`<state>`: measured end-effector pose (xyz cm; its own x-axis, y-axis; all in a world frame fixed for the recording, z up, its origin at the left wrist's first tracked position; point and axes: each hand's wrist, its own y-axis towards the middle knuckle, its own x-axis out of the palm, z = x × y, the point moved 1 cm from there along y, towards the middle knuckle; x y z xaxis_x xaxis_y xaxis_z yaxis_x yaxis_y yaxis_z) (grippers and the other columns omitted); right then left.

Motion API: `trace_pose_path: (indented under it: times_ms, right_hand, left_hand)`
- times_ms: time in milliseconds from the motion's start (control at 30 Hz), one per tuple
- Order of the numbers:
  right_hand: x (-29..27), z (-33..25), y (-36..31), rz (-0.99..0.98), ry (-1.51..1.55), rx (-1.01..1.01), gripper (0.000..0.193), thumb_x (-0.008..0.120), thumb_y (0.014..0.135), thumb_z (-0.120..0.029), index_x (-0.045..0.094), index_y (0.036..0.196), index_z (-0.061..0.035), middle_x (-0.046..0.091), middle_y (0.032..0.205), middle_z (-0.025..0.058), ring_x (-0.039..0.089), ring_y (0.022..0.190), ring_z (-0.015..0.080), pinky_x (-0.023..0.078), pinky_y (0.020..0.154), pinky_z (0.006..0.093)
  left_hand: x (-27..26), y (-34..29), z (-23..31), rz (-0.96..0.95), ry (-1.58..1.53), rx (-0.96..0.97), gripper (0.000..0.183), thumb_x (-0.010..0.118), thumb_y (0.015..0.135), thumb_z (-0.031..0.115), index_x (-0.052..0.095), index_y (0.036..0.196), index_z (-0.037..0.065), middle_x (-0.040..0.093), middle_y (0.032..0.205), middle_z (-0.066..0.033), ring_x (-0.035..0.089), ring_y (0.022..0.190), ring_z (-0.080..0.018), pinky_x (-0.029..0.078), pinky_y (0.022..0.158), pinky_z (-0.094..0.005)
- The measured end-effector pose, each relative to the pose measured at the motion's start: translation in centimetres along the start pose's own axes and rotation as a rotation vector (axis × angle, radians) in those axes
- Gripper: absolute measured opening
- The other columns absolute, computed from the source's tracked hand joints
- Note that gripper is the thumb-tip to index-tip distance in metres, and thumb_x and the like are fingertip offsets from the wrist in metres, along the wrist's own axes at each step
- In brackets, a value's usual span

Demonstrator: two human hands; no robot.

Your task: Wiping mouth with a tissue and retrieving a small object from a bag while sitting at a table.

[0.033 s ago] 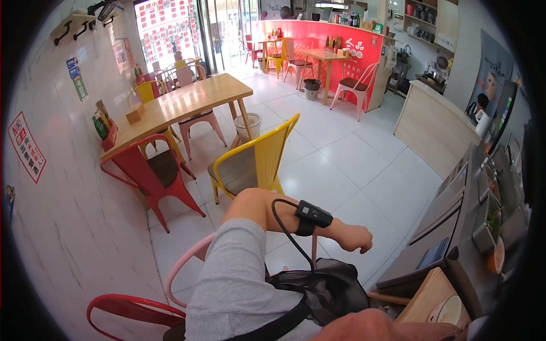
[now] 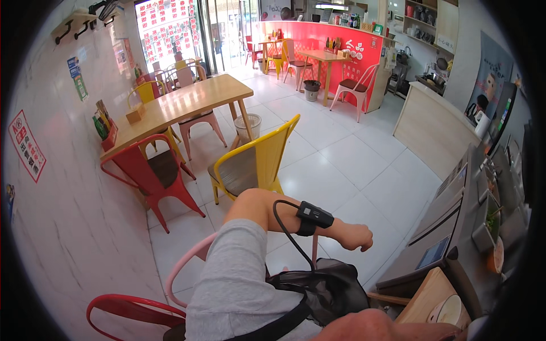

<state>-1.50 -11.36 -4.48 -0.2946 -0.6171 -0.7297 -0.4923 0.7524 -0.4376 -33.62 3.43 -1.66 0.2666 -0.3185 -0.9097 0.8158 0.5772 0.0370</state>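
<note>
Left hand [image 2: 352,236] is loosely curled with nothing showing in it, but its underside is turned away from me, so I can't tell whether the fingers are fully together. It hangs in midair on the near side of the yellow chair [image 2: 270,153] and a bit to the right of it. Right hand: can't find it from where I'm driving, so no call on that grip.

Big stuff first, all going by that chair. White tile floor [image 2: 364,148] spreads under it and off to its right. Red-fronted counter [image 2: 367,85] stands well beyond it. Wooden table [image 2: 187,102] is just past it, to the left. Gray unit [image 2: 426,227] is well off to its right. Red chair [image 2: 133,170] is on its left. Black mesh bag [image 2: 330,284] sits nearer to me than the chair, below the left hand. Black box [image 2: 314,214] is strapped to the left forearm, on the chair's near side.

What's done, as far as I can see: box on, black cable [image 2: 274,210] running from it down to the bag. What's left, I honestly can't judge from this view.
</note>
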Motion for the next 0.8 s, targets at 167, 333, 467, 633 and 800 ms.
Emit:
trace_pose_path:
  times_ms: [167,333,467,633,800]
  right_hand:
    - [1.0,1.9,0.7,0.049,-0.070,-0.071,0.036,0.059,0.093,-0.029,0.064,0.114,0.0001,0.065,0.113,0.0256,0.060,0.109,0.0426,0.047,0.091,0.0458]
    - [1.0,2.3,0.9,-0.023,0.285,0.007,0.036,0.059,0.093,-0.030,0.064,0.113,-0.0001,0.065,0.111,0.0256,0.060,0.109,0.0424,0.048,0.091,0.0458]
    - [0.6,1.2,0.8,0.035,-0.082,-0.038,0.035,0.059,0.093,-0.027,0.063,0.115,0.0000,0.065,0.111,0.0252,0.060,0.107,0.0421,0.048,0.090,0.0455]
    - [0.8,1.2,0.2,0.030,-0.048,-0.016,0.037,0.065,0.090,-0.028,0.064,0.114,0.0004,0.067,0.108,0.0227,0.064,0.103,0.0370,0.050,0.088,0.0423]
    - [0.5,0.8,0.0,0.028,-0.014,-0.009,0.041,0.070,0.087,-0.030,0.065,0.114,0.0008,0.069,0.106,0.0203,0.067,0.099,0.0320,0.052,0.086,0.0390]
  left_hand:
    - [0.4,0.6,-1.4,-0.028,0.039,-0.127,0.025,0.056,0.074,-0.007,0.069,0.091,0.006,0.065,0.099,-0.0137,0.059,0.098,-0.0356,0.050,0.080,-0.0437]
    - [0.8,0.5,-0.7,0.033,0.192,-0.101,0.019,0.059,0.074,-0.002,0.069,0.087,0.008,0.064,0.097,-0.0113,0.057,0.099,-0.0328,0.050,0.079,-0.0431]
    - [1.6,0.5,-1.4,0.084,0.283,0.045,0.016,0.062,0.072,0.004,0.070,0.083,0.010,0.067,0.092,-0.0118,0.060,0.092,-0.0332,0.051,0.074,-0.0428]
    - [1.0,0.1,0.1,-0.146,0.396,0.106,0.010,0.064,0.073,0.009,0.071,0.080,0.008,0.068,0.083,-0.0121,0.063,0.085,-0.0343,0.052,0.068,-0.0450]
    - [1.5,0.2,0.1,-0.165,0.391,0.151,0.012,0.064,0.073,0.011,0.070,0.080,0.003,0.067,0.076,-0.0164,0.066,0.075,-0.0369,0.053,0.062,-0.0465]
